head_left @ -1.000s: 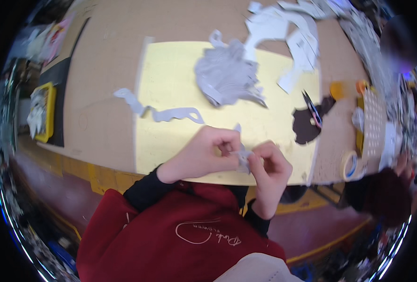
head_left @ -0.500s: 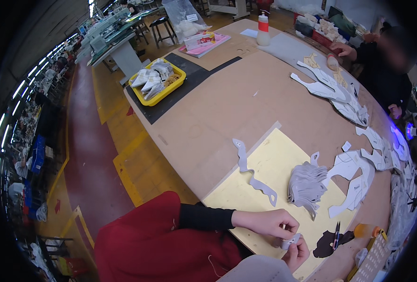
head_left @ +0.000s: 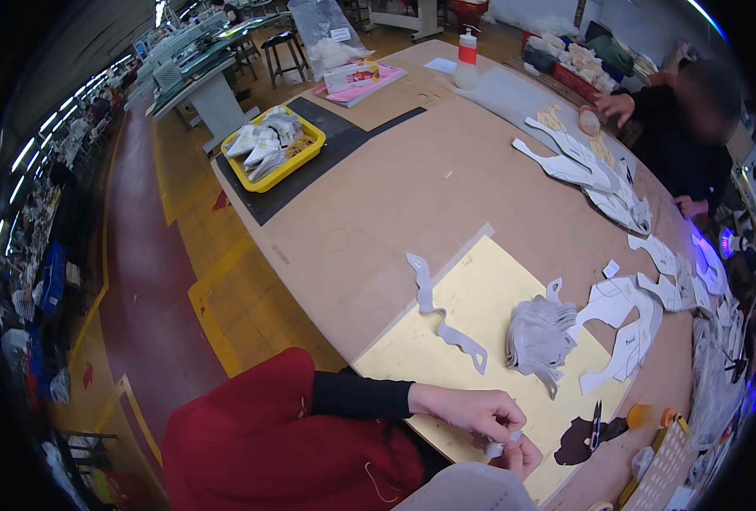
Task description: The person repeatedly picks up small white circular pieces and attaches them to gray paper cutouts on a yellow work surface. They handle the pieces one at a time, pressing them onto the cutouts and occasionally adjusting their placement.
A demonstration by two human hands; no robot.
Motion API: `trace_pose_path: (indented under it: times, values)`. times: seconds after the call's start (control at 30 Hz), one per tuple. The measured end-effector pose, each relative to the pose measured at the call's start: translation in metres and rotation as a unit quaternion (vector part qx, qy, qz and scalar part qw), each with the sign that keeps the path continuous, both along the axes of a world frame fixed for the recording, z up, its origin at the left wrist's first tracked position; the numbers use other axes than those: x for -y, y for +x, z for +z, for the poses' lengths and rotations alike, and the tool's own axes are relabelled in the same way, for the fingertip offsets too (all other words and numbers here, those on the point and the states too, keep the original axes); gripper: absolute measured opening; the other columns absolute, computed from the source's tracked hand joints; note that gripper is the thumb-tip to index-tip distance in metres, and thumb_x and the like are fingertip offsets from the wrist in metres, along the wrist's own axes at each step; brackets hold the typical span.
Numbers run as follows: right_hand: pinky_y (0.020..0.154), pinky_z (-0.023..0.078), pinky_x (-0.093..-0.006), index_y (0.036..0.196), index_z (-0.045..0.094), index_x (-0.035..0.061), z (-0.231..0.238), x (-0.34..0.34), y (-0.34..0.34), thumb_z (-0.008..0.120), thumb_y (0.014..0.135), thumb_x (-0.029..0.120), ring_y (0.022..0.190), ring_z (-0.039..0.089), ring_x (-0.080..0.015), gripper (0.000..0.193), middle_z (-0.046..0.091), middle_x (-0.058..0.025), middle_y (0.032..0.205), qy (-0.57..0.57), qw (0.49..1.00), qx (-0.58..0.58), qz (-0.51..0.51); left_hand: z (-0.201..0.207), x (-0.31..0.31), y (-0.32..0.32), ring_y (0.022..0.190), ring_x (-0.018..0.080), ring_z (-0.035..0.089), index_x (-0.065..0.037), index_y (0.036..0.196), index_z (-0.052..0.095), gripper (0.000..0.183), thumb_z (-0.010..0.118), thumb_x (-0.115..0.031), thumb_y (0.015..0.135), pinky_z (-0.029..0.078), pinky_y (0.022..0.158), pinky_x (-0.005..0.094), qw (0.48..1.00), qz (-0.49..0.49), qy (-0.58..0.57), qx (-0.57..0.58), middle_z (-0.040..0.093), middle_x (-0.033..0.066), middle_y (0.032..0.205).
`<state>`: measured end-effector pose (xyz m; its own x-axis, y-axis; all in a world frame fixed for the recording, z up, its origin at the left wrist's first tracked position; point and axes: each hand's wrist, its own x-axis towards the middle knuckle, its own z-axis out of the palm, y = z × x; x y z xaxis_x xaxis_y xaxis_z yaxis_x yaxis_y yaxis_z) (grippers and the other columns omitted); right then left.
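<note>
My left hand (head_left: 480, 412) and my right hand (head_left: 523, 456) meet at the near edge of the yellow sheet (head_left: 471, 289). Between their closed fingertips is a small light grey cut piece (head_left: 497, 445), partly covered by the fingers. Beyond my hands stands a bunched stack of grey wavy cut pieces (head_left: 538, 341). To its left, a single wavy grey strip (head_left: 439, 311) lies flat on the sheet. Right of my right hand, a pair of small snips (head_left: 597, 426) rests on a dark brown scrap (head_left: 574, 441).
White cut panels (head_left: 633, 328) spread along the right side. An orange-capped jar (head_left: 646, 416) stands near a perforated tray (head_left: 659, 460). A yellow basket (head_left: 316, 153) with cut pieces sits far left, a red-banded bottle (head_left: 466, 61) at the back. A co-worker (head_left: 689, 136) is across the table.
The whole view has shifted slightly, so the table appears further left. My fingers have closed in more over the small grey piece, and the co-worker's raised hand has opened wider.
</note>
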<state>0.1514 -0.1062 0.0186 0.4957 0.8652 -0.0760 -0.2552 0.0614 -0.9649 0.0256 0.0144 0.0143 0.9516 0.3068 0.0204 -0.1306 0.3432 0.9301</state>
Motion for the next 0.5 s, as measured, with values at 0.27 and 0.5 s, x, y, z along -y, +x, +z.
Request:
trace_pose_path:
  times: [0.27, 0.5]
  values:
    - [0.058, 0.046, -0.0277, 0.092, 0.062, -0.0013, -0.089, 0.023, 0.095, 0.058, 0.099, 0.023, 0.066, 0.058, -0.0127, 0.026, 0.066, -0.009, 0.082, -0.023, 0.97, -0.013, 0.243, 0.003, -0.002, -0.004, 0.07, 0.0056, 0.043, -0.004, 0.076, 0.051, 0.03, 0.063, -0.021, 0.097, 0.037, 0.065, 0.0268, 1.0, -0.002, -0.022, -0.009, 0.051, -0.0022, 0.072]
    - [0.065, 0.043, -0.0264, 0.08, 0.06, -0.0013, -0.073, 0.019, 0.056, 0.063, 0.094, 0.016, 0.07, 0.057, -0.0132, 0.022, 0.063, -0.0069, 0.08, 0.032, 0.997, 0.024, 0.062, 0.009, -0.004, -0.006, 0.072, 0.0075, 0.049, -0.002, 0.081, 0.058, 0.027, 0.066, -0.023, 0.096, 0.042, 0.066, 0.0275, 0.997, 0.037, 0.064, 0.006, 0.057, -0.0004, 0.074]
